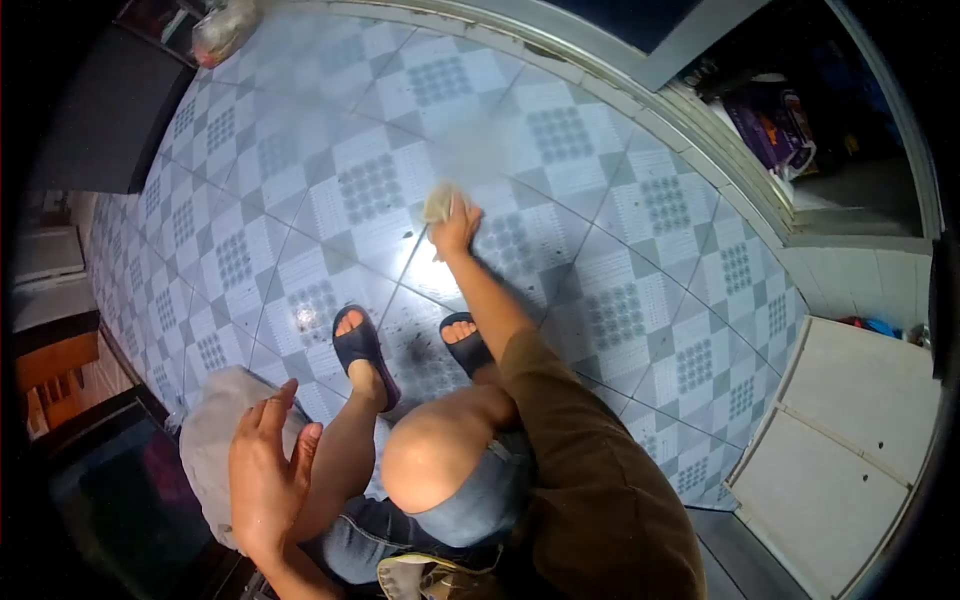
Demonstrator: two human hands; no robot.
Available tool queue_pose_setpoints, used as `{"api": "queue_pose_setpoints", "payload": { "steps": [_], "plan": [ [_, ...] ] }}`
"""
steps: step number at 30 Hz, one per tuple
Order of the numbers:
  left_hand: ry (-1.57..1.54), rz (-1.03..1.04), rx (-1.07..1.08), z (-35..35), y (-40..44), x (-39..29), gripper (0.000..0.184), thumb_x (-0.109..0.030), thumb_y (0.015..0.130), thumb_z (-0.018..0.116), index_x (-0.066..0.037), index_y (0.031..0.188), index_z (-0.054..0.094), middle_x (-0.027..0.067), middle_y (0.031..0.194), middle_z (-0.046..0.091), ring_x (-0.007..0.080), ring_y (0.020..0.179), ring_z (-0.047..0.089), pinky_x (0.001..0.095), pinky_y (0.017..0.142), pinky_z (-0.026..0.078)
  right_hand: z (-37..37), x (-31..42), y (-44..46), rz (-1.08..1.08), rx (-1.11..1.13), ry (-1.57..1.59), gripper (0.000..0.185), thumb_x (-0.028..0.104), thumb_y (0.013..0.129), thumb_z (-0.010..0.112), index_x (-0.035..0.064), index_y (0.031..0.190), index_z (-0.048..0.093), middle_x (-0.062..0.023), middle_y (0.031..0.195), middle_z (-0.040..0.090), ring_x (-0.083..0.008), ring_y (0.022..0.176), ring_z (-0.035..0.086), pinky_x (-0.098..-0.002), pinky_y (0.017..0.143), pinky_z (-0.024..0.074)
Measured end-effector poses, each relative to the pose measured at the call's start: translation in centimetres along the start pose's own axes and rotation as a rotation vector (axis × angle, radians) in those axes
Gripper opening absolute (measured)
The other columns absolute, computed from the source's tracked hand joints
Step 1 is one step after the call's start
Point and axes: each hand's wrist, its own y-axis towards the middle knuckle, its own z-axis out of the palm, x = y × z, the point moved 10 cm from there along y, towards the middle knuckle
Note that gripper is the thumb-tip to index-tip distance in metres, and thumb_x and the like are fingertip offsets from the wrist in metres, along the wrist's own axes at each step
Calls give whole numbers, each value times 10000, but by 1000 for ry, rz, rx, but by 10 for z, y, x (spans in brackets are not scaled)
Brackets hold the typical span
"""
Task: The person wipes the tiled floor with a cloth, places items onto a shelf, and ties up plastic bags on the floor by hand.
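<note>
My right hand [457,228] reaches down to the tiled floor [560,235], its fingers pressed onto a pale yellowish cloth [437,204]. The cloth is bunched up and lies against the tiles, partly covered by the hand. Raised beside my left leg, my left hand [265,475] is empty with its fingers stretched out. Just behind it is a light grey bag-like thing [212,412], whose contents I cannot see. Dark smudges and specks mark the shiny floor around my feet, which wear dark open-toed slippers [362,345].
White low cabinets [835,440] stand at the right. A metal-framed doorway [690,80] runs along the upper right, with a purple package [772,125] behind it. A dark cabinet [105,110] and a plastic bag [222,32] are at the upper left. A dark glossy panel [120,490] is lower left.
</note>
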Motion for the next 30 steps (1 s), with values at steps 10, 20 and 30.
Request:
{"api": "queue_pose_setpoints", "payload": {
  "steps": [10,20,30],
  "plan": [
    [-45,136,9,-17,-3,-31,444,-237,805,616,47,1136,532,210,896,567,370,839,528,416,766,426,-214,-74,-24,-257,-59,-18,597,104,698,656,24,1255,456,-170,1207,479,-356,982,489,-464,881,339],
    [-62,63,35,-16,-2,-20,480,-283,811,612,59,1138,529,207,952,578,359,880,548,392,784,433,-100,3,-99,-268,-283,-73,470,-47,690,550,-15,1157,513,-192,1174,481,-299,1087,464,-456,991,294],
    [-61,100,-24,-24,1,-17,453,-241,800,618,47,1138,529,196,876,570,360,812,530,407,753,432,7,24,28,-50,68,402,678,-13,657,554,39,1315,400,-217,1142,432,-346,1075,392,-394,955,309]
  ]
}}
